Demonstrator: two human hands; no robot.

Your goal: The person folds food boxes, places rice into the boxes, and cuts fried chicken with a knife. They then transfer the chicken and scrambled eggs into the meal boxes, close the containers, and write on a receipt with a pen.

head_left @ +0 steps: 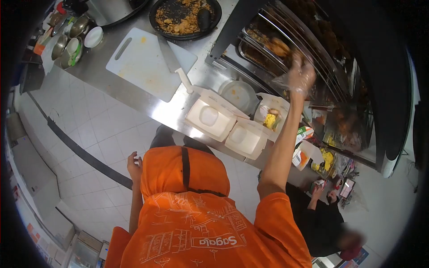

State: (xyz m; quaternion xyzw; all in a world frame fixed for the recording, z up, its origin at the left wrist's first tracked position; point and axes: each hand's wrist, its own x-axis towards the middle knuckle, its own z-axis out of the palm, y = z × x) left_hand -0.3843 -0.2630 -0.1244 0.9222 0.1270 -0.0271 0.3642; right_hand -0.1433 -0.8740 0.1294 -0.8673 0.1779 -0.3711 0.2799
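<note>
My right hand [300, 76], in a clear plastic glove, reaches into the display case at the upper right, beside a metal tray of browned food [277, 46]. Its fingers are blurred, and whatever they may hold cannot be made out. My left hand [134, 164] hangs bare at my side, away from the counter, its fingers slightly curled and apart with nothing in them. Between the case and my body two open, empty takeaway boxes [210, 119] [246, 139] stand at the counter edge. Another box [272, 114] behind them holds yellow and brown food.
A white cutting board [149, 62] carries a knife [169, 57] across its right side. Behind it sits a black pan of crumbs [183, 15]. A round lidded container [237, 94] is by the boxes. Bowls [73, 44] stand far left. A person in black [315, 223] is at lower right.
</note>
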